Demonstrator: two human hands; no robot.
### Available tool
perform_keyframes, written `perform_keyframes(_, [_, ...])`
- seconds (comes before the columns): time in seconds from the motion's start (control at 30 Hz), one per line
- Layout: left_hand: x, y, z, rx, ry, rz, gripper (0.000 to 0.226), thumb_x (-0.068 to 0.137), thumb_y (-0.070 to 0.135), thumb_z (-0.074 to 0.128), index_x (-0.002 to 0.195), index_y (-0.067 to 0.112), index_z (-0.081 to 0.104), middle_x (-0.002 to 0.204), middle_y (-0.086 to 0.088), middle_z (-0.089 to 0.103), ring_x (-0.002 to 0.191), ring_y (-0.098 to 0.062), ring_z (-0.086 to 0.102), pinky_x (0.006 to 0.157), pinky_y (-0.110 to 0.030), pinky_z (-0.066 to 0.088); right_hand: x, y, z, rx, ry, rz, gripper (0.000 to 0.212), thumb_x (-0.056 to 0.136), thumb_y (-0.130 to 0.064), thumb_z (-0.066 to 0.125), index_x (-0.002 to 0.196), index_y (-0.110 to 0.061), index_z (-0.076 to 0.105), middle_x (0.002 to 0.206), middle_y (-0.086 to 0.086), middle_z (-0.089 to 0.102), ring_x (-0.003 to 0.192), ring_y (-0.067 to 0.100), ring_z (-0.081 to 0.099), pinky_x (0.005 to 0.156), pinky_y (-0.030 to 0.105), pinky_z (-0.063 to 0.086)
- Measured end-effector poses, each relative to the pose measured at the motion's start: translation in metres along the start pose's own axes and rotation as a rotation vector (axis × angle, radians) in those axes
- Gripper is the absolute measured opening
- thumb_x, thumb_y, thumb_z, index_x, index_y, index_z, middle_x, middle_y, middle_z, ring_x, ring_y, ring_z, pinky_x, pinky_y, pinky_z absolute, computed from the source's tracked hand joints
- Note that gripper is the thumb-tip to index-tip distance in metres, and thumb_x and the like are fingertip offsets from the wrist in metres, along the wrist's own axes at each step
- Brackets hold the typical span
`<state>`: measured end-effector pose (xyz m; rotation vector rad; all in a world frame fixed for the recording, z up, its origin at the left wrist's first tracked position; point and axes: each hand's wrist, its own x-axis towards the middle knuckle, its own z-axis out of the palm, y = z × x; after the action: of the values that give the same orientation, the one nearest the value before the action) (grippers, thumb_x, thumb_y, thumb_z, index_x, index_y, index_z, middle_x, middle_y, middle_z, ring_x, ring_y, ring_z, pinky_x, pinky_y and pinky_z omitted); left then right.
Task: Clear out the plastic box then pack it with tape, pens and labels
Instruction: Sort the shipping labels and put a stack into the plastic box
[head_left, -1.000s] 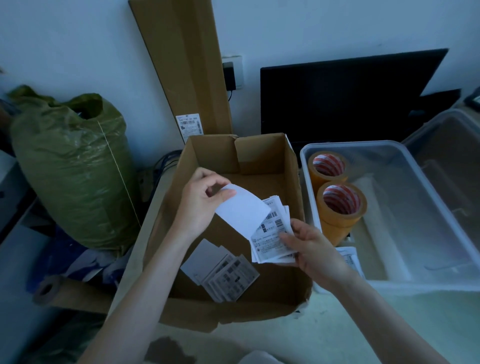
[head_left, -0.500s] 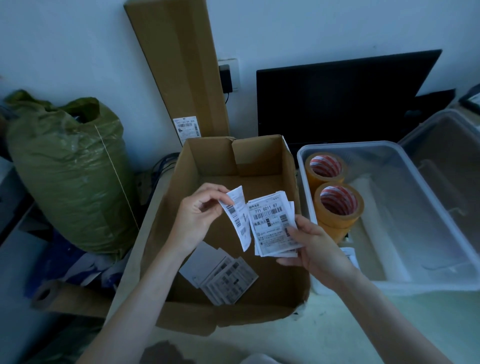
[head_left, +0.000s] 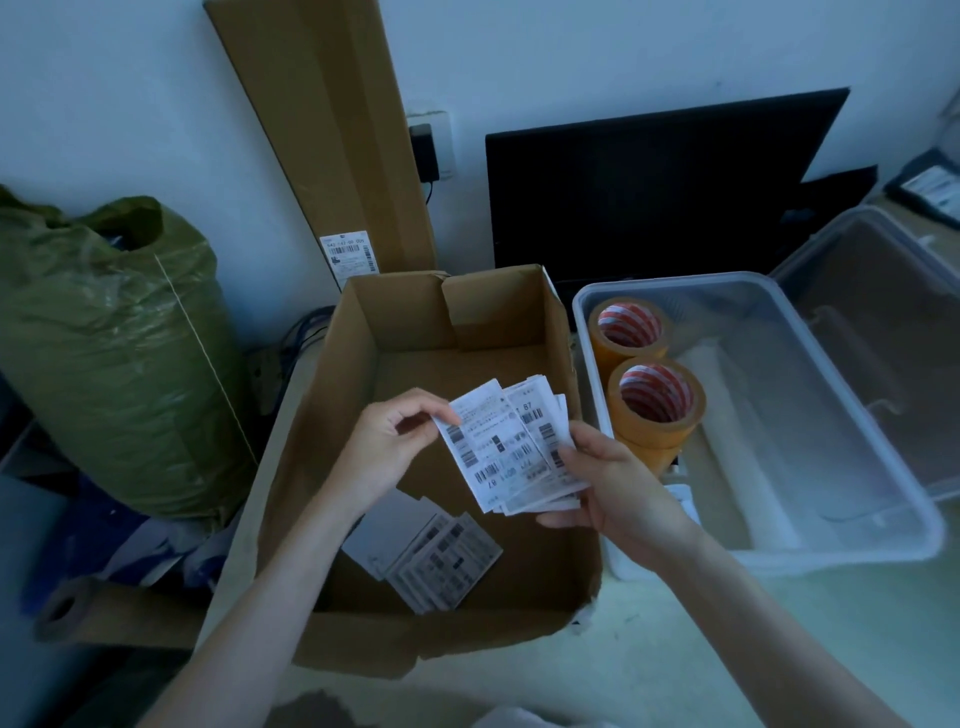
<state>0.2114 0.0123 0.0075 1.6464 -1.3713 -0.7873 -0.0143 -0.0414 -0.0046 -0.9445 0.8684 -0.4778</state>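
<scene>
Dim little packing corner against a white wall, with a dark monitor (head_left: 660, 182) at the back and a stuffed green sack (head_left: 109, 358) off to the left. On the pale surface (head_left: 675, 639) sits an open cardboard box (head_left: 447, 639), and just to its right the clear plastic box (head_left: 883, 525).

Both hands are over the cardboard box. The right hand (head_left: 618, 488) grips a fanned stack of labels (head_left: 524, 447) from below, thumb on top, and the left hand (head_left: 389, 447) pinches the upper corner of the front label, probably squaring the pile up so it goes in neat. A few more loose labels (head_left: 431, 556) lie on the cardboard box floor, so I'd guess the collecting isn't finished.

Two tape rolls (head_left: 649, 384) already stand at the near-left end of the plastic box, tucked tight to the wall, which leaves the rest of the floor free. No pens anywhere that I can see. A second clear tub (head_left: 893, 332) sits behind on the right; can't tell what's in it.
</scene>
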Motion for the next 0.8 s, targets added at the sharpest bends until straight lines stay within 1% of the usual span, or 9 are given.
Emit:
perform_keyframes(0.07, [0.002, 0.003, 0.004, 0.087, -0.051, 0.039, 0.026, 0.09, 0.003, 0.057, 0.082, 0.023, 0.07, 0.093, 0.013, 0.066, 0.102, 0.002, 0.059, 0.083, -0.014, 0.048, -0.002, -0.003, 0.0, 0.001, -0.025, -0.005, 0.023, 0.102, -0.021, 0.04, 0.116, -0.021, 0.057, 0.109, 0.013, 0.068, 0.097, 0.028, 0.07, 0.066, 0.036, 0.061])
perform_keyframes(0.13, [0.005, 0.007, 0.009, 0.15, -0.081, 0.104, 0.021, 0.089, 0.007, 0.059, 0.086, 0.023, 0.072, 0.095, 0.013, 0.065, 0.103, -0.001, 0.058, 0.085, -0.017, 0.05, -0.003, -0.003, -0.001, -0.064, -0.029, -0.025, 0.021, 0.1, -0.024, 0.043, 0.116, -0.022, 0.057, 0.107, 0.01, 0.069, 0.095, 0.026, 0.071, 0.065, 0.035, 0.061])
perform_keyframes(0.27, [0.008, 0.017, 0.026, 0.138, -0.143, 0.165, 0.022, 0.089, 0.003, 0.059, 0.088, 0.019, 0.074, 0.097, 0.011, 0.06, 0.104, -0.005, 0.056, 0.084, -0.025, 0.054, -0.009, -0.005, -0.01, -0.257, -0.052, -0.04, 0.022, 0.098, -0.015, 0.047, 0.117, -0.021, 0.056, 0.104, 0.004, 0.07, 0.093, 0.02, 0.071, 0.065, 0.032, 0.06])
perform_keyframes(0.33, [0.008, 0.02, 0.036, 0.123, -0.154, 0.176, 0.023, 0.09, 0.002, 0.058, 0.089, 0.018, 0.075, 0.096, 0.01, 0.055, 0.103, -0.006, 0.054, 0.082, -0.024, 0.054, -0.013, -0.01, -0.022, -0.352, -0.04, -0.043, 0.022, 0.098, -0.013, 0.047, 0.116, -0.021, 0.058, 0.103, 0.003, 0.07, 0.093, 0.019, 0.071, 0.064, 0.031, 0.059])
perform_keyframes(0.4, [0.006, 0.022, 0.048, 0.095, -0.15, 0.183, 0.024, 0.091, 0.004, 0.058, 0.092, 0.022, 0.074, 0.095, 0.008, 0.053, 0.101, -0.007, 0.053, 0.081, -0.021, 0.052, -0.018, -0.019, -0.04, -0.426, -0.016, -0.053, 0.019, 0.097, -0.011, 0.049, 0.112, -0.017, 0.061, 0.1, 0.004, 0.072, 0.091, 0.019, 0.071, 0.061, 0.029, 0.057])
perform_keyframes(0.5, [0.001, 0.022, 0.069, 0.028, -0.132, 0.145, 0.025, 0.093, 0.007, 0.056, 0.095, 0.025, 0.073, 0.093, 0.01, 0.055, 0.097, -0.006, 0.055, 0.081, -0.015, 0.046, -0.023, -0.032, -0.074, -0.475, 0.036, -0.063, 0.017, 0.094, -0.003, 0.053, 0.103, -0.009, 0.067, 0.091, 0.004, 0.075, 0.083, 0.02, 0.073, 0.058, 0.027, 0.058])
perform_keyframes(0.6, [-0.004, 0.017, 0.085, -0.025, -0.108, 0.102, 0.026, 0.094, 0.005, 0.053, 0.094, 0.022, 0.072, 0.093, 0.011, 0.061, 0.096, -0.004, 0.058, 0.082, -0.01, 0.043, -0.022, -0.045, -0.111, -0.546, 0.067, -0.024, 0.016, 0.09, 0.003, 0.057, 0.099, -0.004, 0.068, 0.088, 0.005, 0.076, 0.082, 0.019, 0.073, 0.064, 0.028, 0.061])
perform_keyframes(0.7, [-0.006, 0.009, 0.096, -0.061, -0.117, 0.031, 0.026, 0.095, 0.006, 0.051, 0.095, 0.023, 0.07, 0.093, 0.016, 0.063, 0.096, -0.002, 0.059, 0.084, -0.01, 0.044, -0.018, -0.057, -0.144, -0.711, 0.012, 0.067, 0.016, 0.089, 0.001, 0.06, 0.091, -0.01, 0.071, 0.086, 0.003, 0.077, 0.083, 0.02, 0.073, 0.071, 0.033, 0.061])
perform_keyframes(0.8, [-0.007, 0.003, 0.103, -0.106, -0.08, -0.041, 0.026, 0.095, 0.005, 0.05, 0.095, 0.023, 0.068, 0.091, 0.017, 0.065, 0.092, -0.001, 0.06, 0.08, -0.009, 0.045, -0.004, -0.059, -0.162, -0.909, -0.071, 0.178, 0.025, 0.09, -0.003, 0.062, 0.077, -0.022, 0.072, 0.083, -0.002, 0.076, 0.084, 0.023, 0.073, 0.076, 0.037, 0.06])
